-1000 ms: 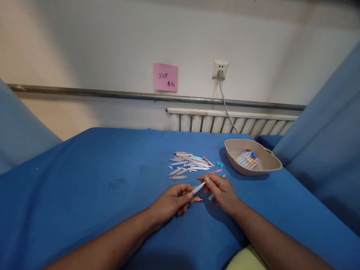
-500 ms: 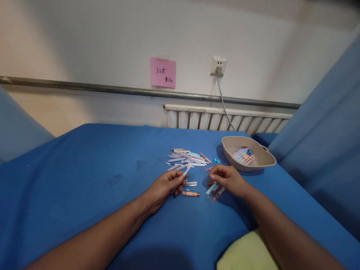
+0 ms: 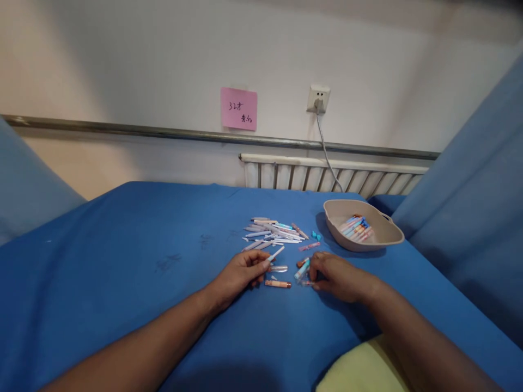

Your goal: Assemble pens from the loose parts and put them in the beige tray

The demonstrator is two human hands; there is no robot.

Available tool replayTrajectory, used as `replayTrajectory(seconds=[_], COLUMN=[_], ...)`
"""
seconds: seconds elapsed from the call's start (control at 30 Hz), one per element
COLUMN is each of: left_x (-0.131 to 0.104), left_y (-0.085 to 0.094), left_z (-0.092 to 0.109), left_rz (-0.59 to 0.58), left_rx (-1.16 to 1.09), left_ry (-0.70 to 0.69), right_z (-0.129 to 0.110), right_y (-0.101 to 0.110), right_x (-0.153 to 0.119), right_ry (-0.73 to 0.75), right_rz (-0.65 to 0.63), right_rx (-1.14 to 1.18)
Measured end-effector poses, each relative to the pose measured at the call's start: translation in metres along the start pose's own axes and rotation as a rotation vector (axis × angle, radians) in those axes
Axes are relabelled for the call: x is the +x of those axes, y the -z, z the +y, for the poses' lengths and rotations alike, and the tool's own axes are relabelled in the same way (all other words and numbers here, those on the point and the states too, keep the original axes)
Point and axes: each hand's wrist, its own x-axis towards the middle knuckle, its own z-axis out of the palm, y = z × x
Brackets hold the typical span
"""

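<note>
My left hand (image 3: 245, 272) is closed in a pinch on a slim white pen refill (image 3: 276, 253), which points up and to the right. Just beyond its fingers lie a clear pen tube (image 3: 279, 268) and an orange pen barrel with a brown end (image 3: 278, 284). My right hand (image 3: 341, 276) is low over the sheet, thumb and fingers closing round a clear pen barrel (image 3: 305, 283), mostly hidden by them. Touching or close by its fingertips are a light blue pen barrel (image 3: 301, 270) and a brown-orange piece (image 3: 302, 262).
A pile of white and pale pens (image 3: 273, 234) lies farther back. Beside it are a pink pen barrel (image 3: 309, 246) and small blue pieces (image 3: 316, 235). A beige basket (image 3: 359, 204) with several pens stands right. Yellow cloth (image 3: 363, 370) lies in front on the blue sheet (image 3: 122, 261).
My right hand has come down onto the loose barrels, its fingers now around one. The pink barrel behind it shows more fully. My left hand keeps the refill almost in place.
</note>
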Motion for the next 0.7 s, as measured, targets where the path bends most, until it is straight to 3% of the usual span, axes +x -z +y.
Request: replayTrajectory(seconds=[0.1,0.23,0.43,0.7], left_x=[-0.001,-0.002,-0.009,-0.013], left_y=[-0.001,-0.003,-0.006,-0.008], left_z=[0.001,0.005,0.014,0.009], left_rz=[0.023,0.030,-0.071,-0.075], left_rx=[0.068,0.259,0.512,0.690], left_ry=[-0.038,-0.138,-0.265,-0.355], right_z=[0.001,0.005,-0.001,-0.014], right_y=[-0.003,-0.007,-0.011,-0.016], right_x=[0.004,0.010,0.013,0.012], right_ry=[0.005,-0.049,0.001,0.133], right_rz=[-0.033,0.058,0.124,0.129], right_rx=[0.234,0.439,0.326,0.137])
